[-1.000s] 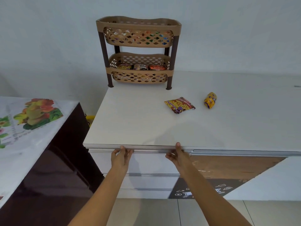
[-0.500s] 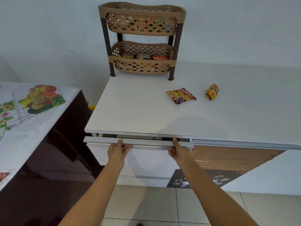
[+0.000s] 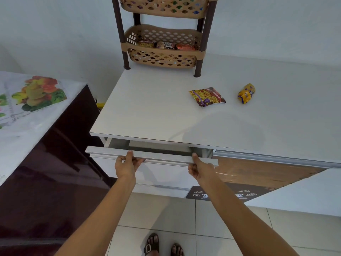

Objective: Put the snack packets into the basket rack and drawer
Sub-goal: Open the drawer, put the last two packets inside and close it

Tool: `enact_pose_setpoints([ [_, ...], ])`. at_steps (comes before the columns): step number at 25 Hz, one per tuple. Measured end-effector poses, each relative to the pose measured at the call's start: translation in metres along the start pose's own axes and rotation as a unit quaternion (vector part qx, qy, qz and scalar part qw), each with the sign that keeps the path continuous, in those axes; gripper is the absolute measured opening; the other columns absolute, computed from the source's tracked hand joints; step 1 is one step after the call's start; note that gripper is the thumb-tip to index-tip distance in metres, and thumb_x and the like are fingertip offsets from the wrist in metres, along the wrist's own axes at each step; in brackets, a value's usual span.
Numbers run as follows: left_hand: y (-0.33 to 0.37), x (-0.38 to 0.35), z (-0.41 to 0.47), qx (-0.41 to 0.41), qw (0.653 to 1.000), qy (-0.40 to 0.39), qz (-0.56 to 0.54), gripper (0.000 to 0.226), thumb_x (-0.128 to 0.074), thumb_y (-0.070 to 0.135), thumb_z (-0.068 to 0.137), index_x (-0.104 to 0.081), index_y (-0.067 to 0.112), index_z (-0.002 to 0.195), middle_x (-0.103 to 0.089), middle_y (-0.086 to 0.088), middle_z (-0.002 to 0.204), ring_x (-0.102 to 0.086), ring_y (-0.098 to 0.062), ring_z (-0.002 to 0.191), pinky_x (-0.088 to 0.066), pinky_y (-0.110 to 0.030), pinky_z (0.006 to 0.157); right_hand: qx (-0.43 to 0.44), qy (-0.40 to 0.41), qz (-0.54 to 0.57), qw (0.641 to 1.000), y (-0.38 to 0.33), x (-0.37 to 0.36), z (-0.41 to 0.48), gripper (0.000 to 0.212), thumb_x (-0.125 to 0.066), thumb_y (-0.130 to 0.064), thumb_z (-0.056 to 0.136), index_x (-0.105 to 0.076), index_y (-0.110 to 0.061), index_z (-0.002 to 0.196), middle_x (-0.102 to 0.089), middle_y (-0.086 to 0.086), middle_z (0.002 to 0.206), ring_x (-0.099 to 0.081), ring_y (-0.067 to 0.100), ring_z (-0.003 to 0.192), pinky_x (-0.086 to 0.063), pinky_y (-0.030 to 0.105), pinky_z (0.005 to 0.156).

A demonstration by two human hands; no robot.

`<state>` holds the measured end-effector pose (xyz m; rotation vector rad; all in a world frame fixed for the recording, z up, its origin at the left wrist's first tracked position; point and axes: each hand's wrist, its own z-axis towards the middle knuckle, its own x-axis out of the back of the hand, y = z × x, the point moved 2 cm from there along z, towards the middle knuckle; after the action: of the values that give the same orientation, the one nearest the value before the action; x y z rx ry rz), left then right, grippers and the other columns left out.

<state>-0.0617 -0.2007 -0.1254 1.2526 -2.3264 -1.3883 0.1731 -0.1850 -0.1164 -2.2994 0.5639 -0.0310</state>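
A tan two-tier basket rack [image 3: 162, 37] with dark posts stands at the back of the white counter [image 3: 147, 111]; its lower basket holds several snack packets. Two packets lie loose on the counter: a flat yellow-and-maroon one [image 3: 207, 97] and a small crumpled yellow one [image 3: 246, 93] to its right. The top drawer [image 3: 158, 156] under the counter edge is pulled out a little, showing a dark gap. My left hand [image 3: 127, 164] and my right hand [image 3: 200, 168] both grip the drawer's long silver handle bar, thumbs on top.
A dark cabinet with a fruit-print cloth [image 3: 31, 100] stands close on the left. A lower drawer front [image 3: 162, 180] sits below the open one. A white surface [image 3: 304, 193] juts in at the right. My sandalled feet [image 3: 162, 245] stand on the tiled floor.
The drawer has slid out from shut to partly open under both hands. The view has dropped, cutting off the rack's top basket.
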Motion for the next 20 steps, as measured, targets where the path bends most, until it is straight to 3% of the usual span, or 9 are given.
enact_pose_setpoints([
  [4, -0.014, 0.033, -0.023, -0.012, 1.0, -0.008, 0.019, 0.017, -0.055, 0.022, 0.093, -0.048, 0.009, 0.086, -0.06, -0.01, 0.082, -0.067, -0.022, 0.073, -0.06, -0.023, 0.066, -0.009, 0.004, -0.007, 1.0, 0.031, 0.021, -0.029, 0.037, -0.071, -0.025, 0.082, -0.057, 0.005, 0.099, -0.057, 0.012, 0.063, -0.054, 0.013, 0.037, -0.049, 0.02, 0.037],
  [10, -0.024, 0.078, -0.061, -0.015, 0.998, -0.053, 0.04, 0.021, -0.053, 0.02, 0.094, -0.052, 0.005, 0.108, -0.064, -0.01, 0.088, -0.066, -0.025, 0.084, -0.058, -0.028, 0.077, 0.013, -0.011, -0.023, 1.0, 0.07, 0.044, -0.067, 0.049, -0.069, -0.028, 0.084, -0.057, 0.015, 0.104, -0.064, 0.015, 0.074, -0.053, 0.012, 0.034, -0.044, 0.019, 0.035],
  [20, -0.033, 0.126, -0.098, -0.004, 0.996, -0.062, 0.058, 0.019, -0.057, 0.024, 0.091, -0.054, 0.006, 0.087, -0.067, -0.012, 0.083, -0.073, -0.017, 0.069, -0.059, -0.024, 0.074, 0.031, 0.004, -0.018, 0.999, 0.11, 0.065, -0.109, 0.039, -0.07, -0.028, 0.083, -0.06, 0.003, 0.104, -0.066, 0.012, 0.078, -0.054, 0.017, 0.041, -0.047, 0.022, 0.036],
])
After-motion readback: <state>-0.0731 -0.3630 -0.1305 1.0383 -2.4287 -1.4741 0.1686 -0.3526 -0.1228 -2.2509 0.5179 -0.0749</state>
